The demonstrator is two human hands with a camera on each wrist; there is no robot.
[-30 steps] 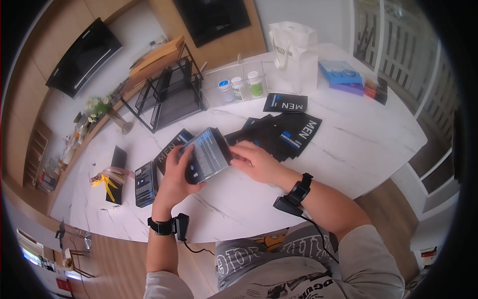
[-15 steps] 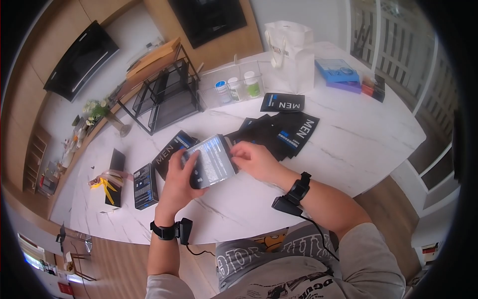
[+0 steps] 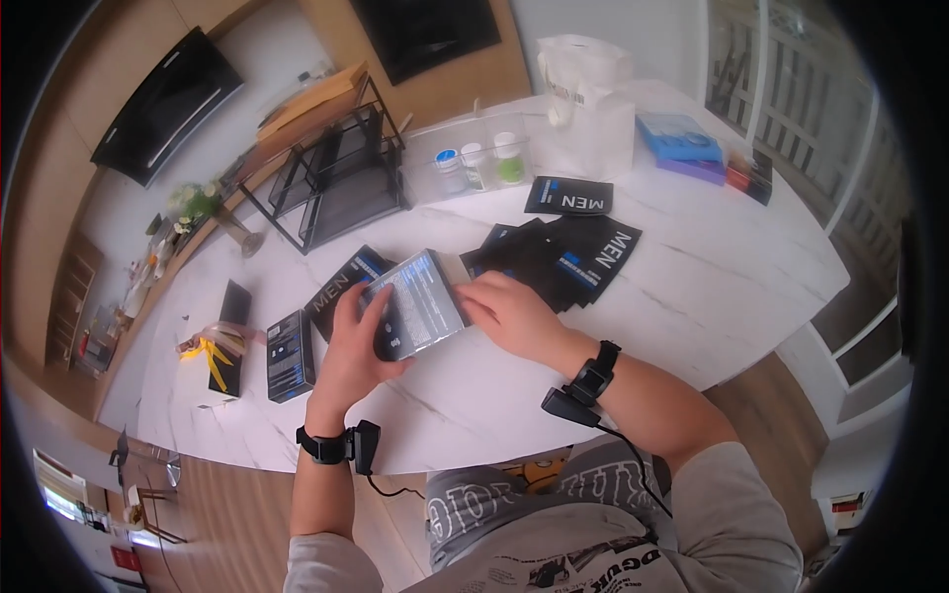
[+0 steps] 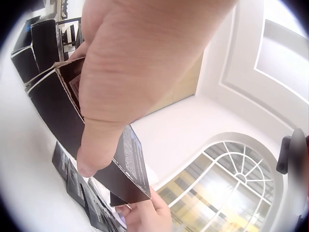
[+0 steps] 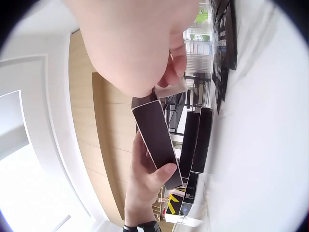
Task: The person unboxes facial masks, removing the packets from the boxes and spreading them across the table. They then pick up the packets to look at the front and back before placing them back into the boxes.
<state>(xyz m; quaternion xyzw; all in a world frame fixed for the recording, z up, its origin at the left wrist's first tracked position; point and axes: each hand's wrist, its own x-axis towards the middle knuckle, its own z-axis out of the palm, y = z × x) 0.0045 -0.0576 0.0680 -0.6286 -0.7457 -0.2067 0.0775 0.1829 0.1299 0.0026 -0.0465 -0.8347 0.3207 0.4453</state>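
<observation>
My left hand [image 3: 354,346] grips a black box [image 3: 423,308] above the table, its fingers over the grey printed face and the thumb along the near side. In the left wrist view the box end nearest that wrist gapes, with a reddish-brown inside. My right hand [image 3: 512,314] is at the box's other end, where its fingertips pinch the end flap. A pale inner flap [image 5: 173,90] sticks out beside the right fingers in the right wrist view. Just behind the box lies another black box [image 3: 342,296] marked MEN, and left of it a smaller-looking black box [image 3: 290,358] with printed text.
Several black MEN packets [image 3: 568,259] lie piled beyond my right hand. Farther back are a black mesh rack [image 3: 348,203], a clear bin [image 3: 420,183] with bottles, a white paper bag [image 3: 598,138] and a blue box [image 3: 677,138]. A ribboned box [image 3: 227,341] stands at left.
The box has turned slightly, showing more of its printed face, and a pale flap now shows at its right end. My right fingers have shifted a little at that end.
</observation>
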